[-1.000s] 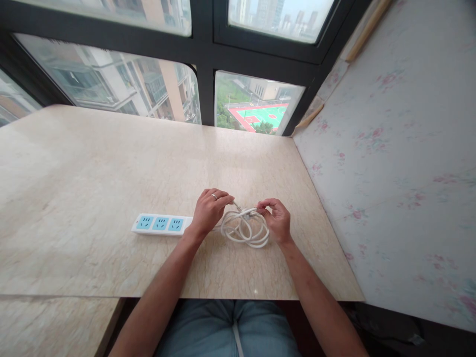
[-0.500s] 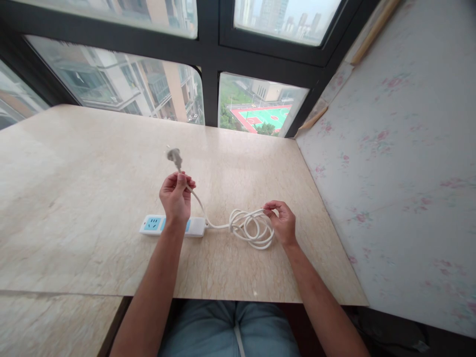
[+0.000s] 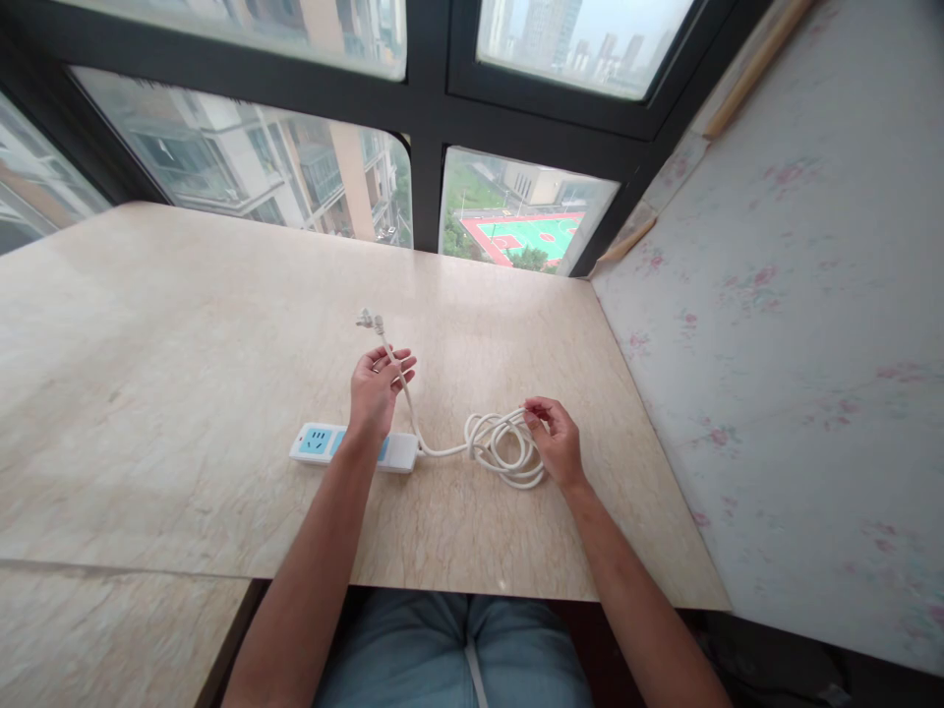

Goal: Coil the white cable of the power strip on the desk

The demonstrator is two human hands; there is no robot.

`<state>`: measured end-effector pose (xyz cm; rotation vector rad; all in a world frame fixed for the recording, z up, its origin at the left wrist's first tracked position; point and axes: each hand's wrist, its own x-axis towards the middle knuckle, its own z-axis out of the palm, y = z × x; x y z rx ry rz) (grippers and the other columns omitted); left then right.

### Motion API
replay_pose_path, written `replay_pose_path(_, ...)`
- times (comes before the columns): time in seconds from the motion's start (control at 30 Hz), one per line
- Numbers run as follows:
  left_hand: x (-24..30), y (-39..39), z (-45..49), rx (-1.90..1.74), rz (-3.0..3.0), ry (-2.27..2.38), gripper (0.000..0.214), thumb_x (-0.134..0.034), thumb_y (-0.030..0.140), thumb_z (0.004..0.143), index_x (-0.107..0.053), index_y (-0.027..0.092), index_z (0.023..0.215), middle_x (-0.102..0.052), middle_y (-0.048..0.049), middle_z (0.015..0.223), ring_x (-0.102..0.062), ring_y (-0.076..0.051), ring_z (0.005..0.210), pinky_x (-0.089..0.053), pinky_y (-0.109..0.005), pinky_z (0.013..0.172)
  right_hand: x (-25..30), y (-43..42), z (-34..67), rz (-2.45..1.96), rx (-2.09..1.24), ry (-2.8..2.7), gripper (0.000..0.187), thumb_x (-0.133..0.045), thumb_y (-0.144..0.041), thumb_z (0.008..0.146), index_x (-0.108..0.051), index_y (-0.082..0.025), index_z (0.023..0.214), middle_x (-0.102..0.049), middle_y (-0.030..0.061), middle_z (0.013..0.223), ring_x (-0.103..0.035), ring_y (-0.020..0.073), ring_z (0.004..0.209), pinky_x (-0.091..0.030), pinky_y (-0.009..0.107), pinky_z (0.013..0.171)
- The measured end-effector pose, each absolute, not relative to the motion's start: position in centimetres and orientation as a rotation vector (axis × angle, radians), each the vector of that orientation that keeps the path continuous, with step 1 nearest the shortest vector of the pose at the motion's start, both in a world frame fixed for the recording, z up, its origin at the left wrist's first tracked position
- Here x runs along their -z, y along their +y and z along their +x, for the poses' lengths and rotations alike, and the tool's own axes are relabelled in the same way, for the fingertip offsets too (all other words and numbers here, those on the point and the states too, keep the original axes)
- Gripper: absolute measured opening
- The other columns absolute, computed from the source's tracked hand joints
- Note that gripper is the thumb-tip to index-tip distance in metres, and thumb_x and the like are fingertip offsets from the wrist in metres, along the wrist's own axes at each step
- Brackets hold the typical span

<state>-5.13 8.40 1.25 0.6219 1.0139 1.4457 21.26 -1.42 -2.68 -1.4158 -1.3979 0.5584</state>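
The plug [image 3: 372, 321] of a white power strip points up and away, beyond my left hand [image 3: 380, 388]. Its cord runs between the thumb and the loosely spread fingers of that hand, which hold it lightly. Below and partly behind the left wrist lies the power strip [image 3: 400, 452], white with blue socket panels. From its right end the cord leads to a looped white cord bundle [image 3: 505, 450] on the countertop. My right hand [image 3: 559, 438] pinches the upper right part of this bundle between thumb and fingers.
A beige marbled countertop [image 3: 184, 374] carries the power strip and cord, its front edge by the person's lap. Dark-framed windows [image 3: 428, 177] stand along the back. A flower-patterned wall [image 3: 782, 393] borders the right side.
My left hand has moved slightly right, its fingers loosened and spread along the cord, and the plug has turned and shifted right. My right hand stays at the bundle.
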Motion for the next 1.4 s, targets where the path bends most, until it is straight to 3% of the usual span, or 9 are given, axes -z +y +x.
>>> replay_pose_path(0.13, -0.7, 8.1, -4.5, -1.266, 0.734, 1.197, 0.042, -0.061, 0.008, 0.073, -0.046, 0.012, 0.112, -0.060, -0.0134, 0.117, -0.067, -0.015, 0.082, -0.053, -0.026, 0.069, 2.6, -1.5, 21.3, -1.415, -0.572, -1.395, 0.037, -0.057, -0.040, 0.089, -0.060, -0.008, 0.106, -0.059, 0.0088, 0.102, -0.059, 0.0069, 0.090, -0.050, 0.017, 0.082)
replay_pose_path(0.37, 0.5, 8.2, -4.0, -1.135, 0.822, 1.265, 0.058, -0.061, 0.003, 0.067, -0.043, 0.012, 0.121, -0.056, -0.0170, 0.120, -0.066, -0.015, 0.079, -0.053, -0.024, 0.064, 2.6, -1.5, 21.3, -1.426, -0.577, -1.406, 0.037, -0.057, -0.040, 0.089, -0.061, -0.008, 0.107, -0.060, 0.0090, 0.104, -0.058, 0.0070, 0.090, -0.050, 0.016, 0.081)
replay_pose_path(0.6, 2.8, 8.9, -4.7, -1.191, 1.249, 1.464, 0.060, -0.065, 0.016, 0.070, -0.051, 0.011, 0.128, -0.054, -0.0200, 0.129, -0.059, -0.028, 0.112, -0.048, -0.041, 0.092, 2.6, -1.7, 21.4, -1.429, -0.581, -1.420, 0.036, -0.056, -0.040, 0.090, -0.061, -0.008, 0.107, -0.060, 0.0091, 0.105, -0.058, 0.0068, 0.090, -0.049, 0.017, 0.082)
replay_pose_path(0.67, 2.9, 8.8, -5.1, -1.253, 1.437, 1.554, 0.056, -0.064, 0.020, 0.071, -0.055, 0.012, 0.126, -0.055, -0.0179, 0.129, -0.057, -0.029, 0.114, -0.048, -0.041, 0.092, 2.6, -1.7, 21.4, -1.440, -0.552, -1.438, 0.035, -0.056, -0.039, 0.090, -0.062, -0.008, 0.107, -0.060, 0.0086, 0.104, -0.058, 0.0063, 0.088, -0.049, 0.017, 0.082)
replay_pose_path(0.87, -0.3, 7.4, -5.1, -1.380, 1.658, 1.408, 0.030, -0.060, 0.029, 0.081, -0.065, 0.012, 0.105, -0.067, -0.0095, 0.097, -0.063, -0.017, 0.085, -0.050, -0.026, 0.069, 2.2, -1.8, 21.7, -1.381, -0.408, -1.488, 0.027, -0.050, -0.030, 0.092, -0.064, -0.010, 0.104, -0.058, 0.0086, 0.106, -0.056, 0.0073, 0.097, -0.048, 0.018, 0.085)
replay_pose_path(0.97, -1.7, 5.5, -4.7, -1.379, 1.859, 1.273, 0.019, -0.059, 0.030, 0.085, -0.067, 0.013, 0.091, -0.064, -0.0051, 0.077, -0.056, -0.011, 0.065, -0.044, -0.023, 0.061, 1.6, -2.3, 21.8, -1.297, -0.325, -1.468, 0.022, -0.050, -0.025, 0.092, -0.063, -0.010, 0.101, -0.056, 0.0087, 0.110, -0.054, 0.0089, 0.107, -0.048, 0.020, 0.088)
replay_pose_path(1.07, -1.8, 2.5, -4.3, -1.455, 2.081, 1.162, 0.014, -0.060, 0.024, 0.086, -0.063, 0.013, 0.078, -0.056, -0.0028, 0.067, -0.048, -0.010, 0.060, -0.040, -0.024, 0.060, 0.6, -3.4, 21.1, -1.247, -0.236, -1.531, 0.018, -0.053, -0.021, 0.091, -0.064, -0.013, 0.102, -0.054, 0.0078, 0.113, -0.052, 0.0100, 0.112, -0.046, 0.025, 0.097)
replay_pose_path(1.2, -0.3, -2.1, -3.6, -1.487, 2.233, 1.140, 0.006, -0.065, 0.020, 0.083, -0.062, 0.014, 0.082, -0.050, -0.0008, 0.063, -0.048, -0.011, 0.060, -0.037, -0.025, 0.058, -0.6, -4.9, 18.4, -1.263, -0.059, -1.780, 0.021, -0.059, -0.022, 0.088, -0.068, -0.019, 0.106, -0.048, 0.0065, 0.128, -0.046, 0.0139, 0.120, -0.043, 0.030, 0.099)
replay_pose_path(1.4, 1.8, -5.2, -2.0, -1.393, 2.243, 1.285, 0.019, -0.067, 0.030, 0.084, -0.064, 0.015, 0.095, -0.056, 0.0014, 0.063, -0.052, -0.009, 0.053, -0.038, -0.023, 0.052, -0.5, -5.0, 15.3, -1.350, 0.095, -1.984, 0.020, -0.057, -0.030, 0.090, -0.072, -0.022, 0.100, -0.032, 0.0029, 0.145, -0.033, 0.0202, 0.134, -0.032, 0.039, 0.110)
